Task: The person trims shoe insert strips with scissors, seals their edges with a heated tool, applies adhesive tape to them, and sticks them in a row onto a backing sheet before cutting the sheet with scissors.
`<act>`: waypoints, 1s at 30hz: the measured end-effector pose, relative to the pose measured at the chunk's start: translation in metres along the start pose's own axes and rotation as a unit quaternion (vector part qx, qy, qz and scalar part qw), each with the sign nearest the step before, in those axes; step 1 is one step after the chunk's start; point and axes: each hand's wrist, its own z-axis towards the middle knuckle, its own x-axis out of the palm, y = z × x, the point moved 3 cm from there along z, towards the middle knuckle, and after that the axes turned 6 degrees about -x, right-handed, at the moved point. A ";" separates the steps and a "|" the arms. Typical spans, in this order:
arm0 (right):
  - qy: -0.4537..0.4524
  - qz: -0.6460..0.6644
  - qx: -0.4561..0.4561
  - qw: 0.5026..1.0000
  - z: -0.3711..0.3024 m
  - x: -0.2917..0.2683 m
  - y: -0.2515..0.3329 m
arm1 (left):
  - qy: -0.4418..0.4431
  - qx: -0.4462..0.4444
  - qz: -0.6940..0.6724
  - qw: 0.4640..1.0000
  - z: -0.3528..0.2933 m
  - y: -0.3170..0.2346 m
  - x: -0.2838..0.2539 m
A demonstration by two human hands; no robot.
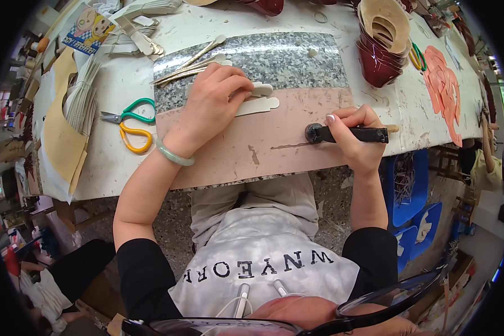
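My left hand [215, 98] is bent over the mat, fingertips pinched on a pale strip with a rounded end [262, 89]. A second white strip [259, 106], notched at its tip, lies flat just below those fingers on the pinkish mat [297, 106]. My right hand [357, 134] is wrapped round the black handle of a hammer [369, 134]. Its round black head rests on or just above the mat; which, I cannot tell. Above my left hand, several thin pale strips [199, 61] lie fanned out on the grey speckled slab [269, 53].
Scissors with green and yellow handles [136, 134] lie left of the mat. Bundled strips [83, 92] and tan sheets [59, 123] crowd the left side. Stacked dark red shoe uppers [378, 61] stand at the far right, beside coral pieces [442, 89]. Blue bins [395, 215] sit below the right edge.
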 end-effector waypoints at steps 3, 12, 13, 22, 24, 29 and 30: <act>-0.002 0.004 0.000 1.000 0.001 0.001 0.000 | -0.005 0.009 0.003 1.000 0.001 -0.002 -0.004; 0.056 -0.121 -0.063 0.989 0.009 0.017 0.045 | 0.101 -0.290 -0.457 0.835 -0.026 -0.060 -0.022; 0.087 -0.176 -0.140 0.971 0.011 0.023 0.054 | 0.103 -0.311 -0.483 0.812 -0.029 -0.065 -0.019; 0.093 -0.284 -0.292 0.909 0.003 0.038 0.064 | 0.009 -0.129 -0.348 0.928 -0.035 -0.090 -0.007; 0.089 -0.278 -0.298 0.909 0.000 0.034 0.063 | 0.029 -0.099 -0.312 0.945 -0.034 -0.096 -0.008; 0.076 -0.289 -0.292 0.909 -0.009 0.018 0.066 | 0.085 -0.161 -0.400 0.898 -0.033 -0.098 0.000; 0.078 -0.299 -0.283 0.908 -0.009 0.010 0.069 | 0.120 -0.232 -0.451 0.853 -0.036 -0.096 0.002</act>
